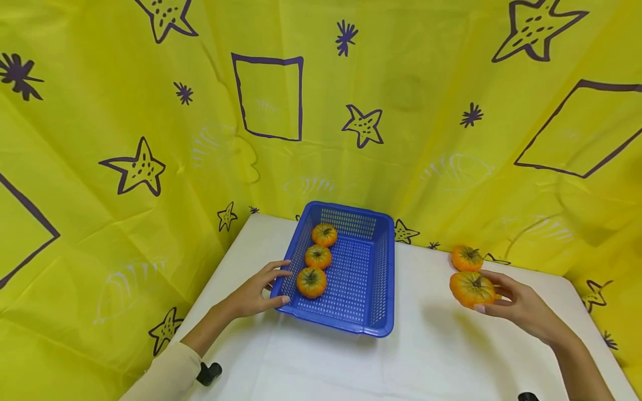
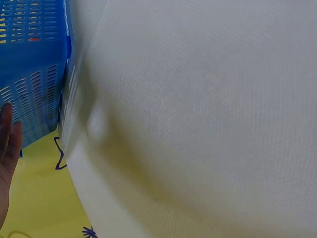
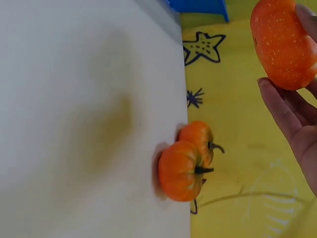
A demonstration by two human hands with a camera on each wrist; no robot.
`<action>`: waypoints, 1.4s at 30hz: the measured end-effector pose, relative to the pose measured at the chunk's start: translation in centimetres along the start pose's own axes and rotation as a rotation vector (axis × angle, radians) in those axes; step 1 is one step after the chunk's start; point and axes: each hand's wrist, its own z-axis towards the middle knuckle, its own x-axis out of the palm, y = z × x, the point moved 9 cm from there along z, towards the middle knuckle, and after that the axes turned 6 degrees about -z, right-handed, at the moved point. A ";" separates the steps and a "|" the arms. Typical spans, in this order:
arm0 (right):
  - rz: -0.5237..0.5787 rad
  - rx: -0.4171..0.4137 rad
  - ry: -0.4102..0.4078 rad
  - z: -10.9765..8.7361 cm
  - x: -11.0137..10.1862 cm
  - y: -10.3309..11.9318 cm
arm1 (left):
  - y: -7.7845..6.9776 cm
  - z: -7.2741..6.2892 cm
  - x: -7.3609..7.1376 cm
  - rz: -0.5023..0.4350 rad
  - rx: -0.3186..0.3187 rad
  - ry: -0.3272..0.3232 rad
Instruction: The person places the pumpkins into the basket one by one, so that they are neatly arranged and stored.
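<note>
A blue plastic basket stands on the white table, with three small orange pumpkins lined up along its left side. At the basket's left wall is my left hand, its spread fingers touching the outside near the rim. The left wrist view catches only some of those fingers against the slotted wall. Above the table on the right, my right hand grips an orange pumpkin between thumb and fingers. Seen from the right wrist, this pumpkin shows its speckled skin.
Two more pumpkins sit side by side at the table's back edge; the head view shows one pumpkin there, the other being hidden. A yellow cloth with dark star drawings hangs around the white table.
</note>
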 end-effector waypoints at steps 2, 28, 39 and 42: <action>0.007 -0.001 0.005 0.5 0.1 0.6 | 0.0 0.0 0.0 -0.001 0.002 0.000; 0.138 -0.100 0.078 9.6 2.9 7.6 | 0.1 -0.1 0.0 0.002 0.005 -0.008; 0.142 -0.122 0.088 12.8 4.5 8.9 | -0.1 -0.1 0.0 0.006 -0.012 -0.006; 0.131 -0.128 0.085 13.7 4.9 9.4 | -0.1 -0.1 0.1 0.007 -0.018 -0.008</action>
